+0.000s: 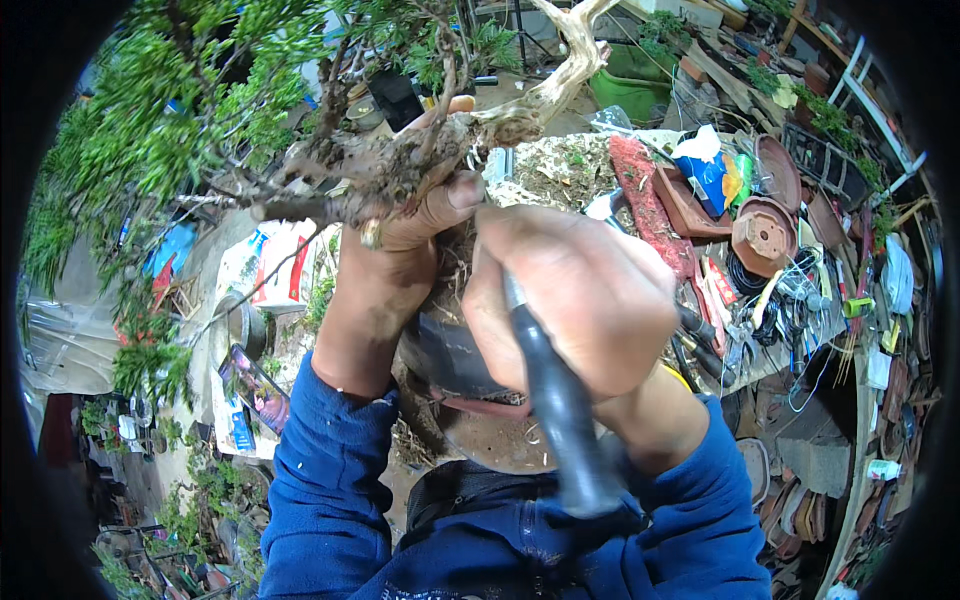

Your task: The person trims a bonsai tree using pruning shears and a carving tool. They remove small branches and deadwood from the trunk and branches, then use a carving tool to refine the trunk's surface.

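Observation:
My left hand [395, 235] grips the soil-caked base of a small bonsai tree's trunk [400, 165], holding it tilted, with green needle foliage [150, 130] spreading left and a pale deadwood branch [565, 60] rising at top centre. A ring shows on one finger. My right hand [575, 300] is closed around a dark-handled tool [555, 410], its metal end pushed into the root mass [455, 265] just under my left thumb. The tool's tip is hidden in the roots. Both sleeves are blue.
Below the roots sits a dark round pot [450, 360] over a brown dish [500, 440]. A cluttered workbench [780, 330] to the right holds brown bonsai pots [765, 235], a blue-white bag [705, 170], wire and hand tools. A green tub [630, 90] stands behind.

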Demonstrator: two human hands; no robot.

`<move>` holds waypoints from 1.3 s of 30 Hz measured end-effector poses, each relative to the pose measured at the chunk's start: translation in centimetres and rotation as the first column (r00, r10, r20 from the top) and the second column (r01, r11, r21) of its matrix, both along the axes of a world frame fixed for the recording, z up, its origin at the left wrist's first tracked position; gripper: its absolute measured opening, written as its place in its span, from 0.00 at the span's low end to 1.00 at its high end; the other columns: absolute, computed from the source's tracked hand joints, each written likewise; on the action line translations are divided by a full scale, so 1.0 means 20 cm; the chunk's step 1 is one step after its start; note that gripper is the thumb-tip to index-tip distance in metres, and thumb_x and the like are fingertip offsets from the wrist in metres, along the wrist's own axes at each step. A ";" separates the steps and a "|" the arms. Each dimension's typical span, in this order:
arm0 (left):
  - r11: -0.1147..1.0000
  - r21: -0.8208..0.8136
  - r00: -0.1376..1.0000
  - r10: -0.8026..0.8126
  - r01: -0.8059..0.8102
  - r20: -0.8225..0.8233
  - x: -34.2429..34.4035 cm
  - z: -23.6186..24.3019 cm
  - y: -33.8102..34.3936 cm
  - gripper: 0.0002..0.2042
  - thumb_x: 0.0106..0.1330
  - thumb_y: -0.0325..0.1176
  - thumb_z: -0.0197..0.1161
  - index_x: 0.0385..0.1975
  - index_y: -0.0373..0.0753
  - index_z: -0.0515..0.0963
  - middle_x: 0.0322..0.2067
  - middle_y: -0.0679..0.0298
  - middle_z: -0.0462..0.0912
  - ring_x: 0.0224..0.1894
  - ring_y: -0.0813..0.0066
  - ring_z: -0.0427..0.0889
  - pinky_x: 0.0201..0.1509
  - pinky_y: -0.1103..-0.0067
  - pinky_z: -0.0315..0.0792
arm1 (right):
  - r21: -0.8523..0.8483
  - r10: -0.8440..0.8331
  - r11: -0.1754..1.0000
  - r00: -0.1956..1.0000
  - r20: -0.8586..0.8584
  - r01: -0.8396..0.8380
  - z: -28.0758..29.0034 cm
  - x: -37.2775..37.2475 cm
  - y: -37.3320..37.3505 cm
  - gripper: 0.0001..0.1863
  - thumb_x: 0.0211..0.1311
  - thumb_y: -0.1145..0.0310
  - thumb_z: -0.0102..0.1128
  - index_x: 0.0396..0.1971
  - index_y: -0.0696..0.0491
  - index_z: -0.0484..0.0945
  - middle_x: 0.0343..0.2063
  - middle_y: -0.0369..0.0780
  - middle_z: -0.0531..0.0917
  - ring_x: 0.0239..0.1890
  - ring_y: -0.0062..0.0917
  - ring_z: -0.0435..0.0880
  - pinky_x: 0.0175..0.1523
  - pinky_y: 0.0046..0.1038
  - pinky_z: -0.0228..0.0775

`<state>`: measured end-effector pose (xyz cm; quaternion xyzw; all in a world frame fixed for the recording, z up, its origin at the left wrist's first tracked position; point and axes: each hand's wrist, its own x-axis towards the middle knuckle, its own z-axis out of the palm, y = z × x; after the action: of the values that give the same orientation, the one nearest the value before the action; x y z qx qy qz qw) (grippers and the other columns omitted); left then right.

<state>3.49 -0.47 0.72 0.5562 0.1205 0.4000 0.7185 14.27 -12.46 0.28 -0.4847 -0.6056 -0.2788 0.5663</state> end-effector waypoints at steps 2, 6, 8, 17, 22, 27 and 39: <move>1.000 0.021 1.000 -0.022 0.021 0.006 0.01 0.01 0.01 0.34 0.57 0.29 0.79 0.65 0.33 0.74 0.52 0.64 0.83 0.53 0.74 0.80 0.62 0.75 0.72 | -0.025 0.071 0.997 0.996 0.045 -0.070 0.01 0.04 -0.02 0.15 0.43 0.80 0.71 0.35 0.58 0.85 0.28 0.43 0.86 0.24 0.33 0.87 0.32 0.29 0.80; 0.918 0.387 0.992 0.116 -0.085 -0.056 0.03 0.01 0.00 0.29 0.62 0.34 0.75 0.64 0.33 0.75 0.51 0.62 0.84 0.54 0.74 0.80 0.62 0.75 0.71 | 0.097 0.168 0.982 0.984 -0.064 -0.161 0.01 0.09 -0.01 0.13 0.49 0.84 0.70 0.37 0.60 0.84 0.28 0.45 0.87 0.25 0.32 0.88 0.32 0.28 0.81; 0.903 0.409 0.983 0.169 -0.127 -0.068 0.06 0.01 -0.01 0.28 0.64 0.35 0.74 0.62 0.32 0.76 0.51 0.62 0.84 0.53 0.75 0.79 0.62 0.75 0.71 | 0.089 0.195 0.978 0.976 -0.101 -0.186 0.01 0.08 0.01 0.14 0.47 0.83 0.71 0.37 0.60 0.84 0.27 0.45 0.87 0.25 0.33 0.88 0.32 0.29 0.81; 0.978 0.202 0.998 0.057 -0.050 -0.029 0.07 0.04 -0.01 0.29 0.60 0.36 0.77 0.61 0.34 0.77 0.47 0.64 0.84 0.49 0.76 0.79 0.57 0.77 0.72 | -0.099 -0.069 0.990 0.967 0.246 0.096 0.04 0.02 -0.05 0.21 0.43 0.70 0.69 0.41 0.62 0.84 0.28 0.41 0.83 0.24 0.32 0.84 0.27 0.29 0.75; 0.937 0.349 0.994 0.054 -0.017 -0.095 0.07 0.02 0.02 0.35 0.61 0.42 0.74 0.66 0.30 0.71 0.48 0.61 0.83 0.49 0.76 0.80 0.57 0.77 0.73 | -0.106 0.023 0.994 0.978 0.207 -0.001 -0.03 0.14 -0.19 0.17 0.46 0.75 0.69 0.39 0.61 0.82 0.30 0.43 0.86 0.24 0.29 0.85 0.30 0.29 0.78; 0.910 0.411 0.975 0.137 -0.053 -0.176 0.11 0.02 0.08 0.36 0.55 0.26 0.71 0.68 0.30 0.69 0.48 0.60 0.85 0.51 0.70 0.82 0.62 0.75 0.72 | -0.122 0.180 0.920 0.679 -0.712 -0.373 -0.12 0.21 -0.27 0.09 0.62 0.80 0.61 0.42 0.64 0.78 0.33 0.48 0.87 0.29 0.26 0.88 0.39 0.26 0.83; 0.880 0.473 0.976 0.055 0.053 -0.212 0.16 0.03 0.18 0.41 0.49 0.37 0.84 0.63 0.32 0.69 0.52 0.54 0.83 0.56 0.65 0.82 0.64 0.70 0.76 | -0.041 0.517 0.641 0.470 -0.715 -0.767 0.03 0.40 -0.06 0.18 0.69 0.72 0.56 0.51 0.70 0.77 0.38 0.56 0.87 0.36 0.39 0.91 0.44 0.35 0.86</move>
<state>6.67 3.17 1.27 0.7558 0.0972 0.3541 0.5421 22.26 -13.66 0.85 -0.3732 -0.5490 0.2599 0.7013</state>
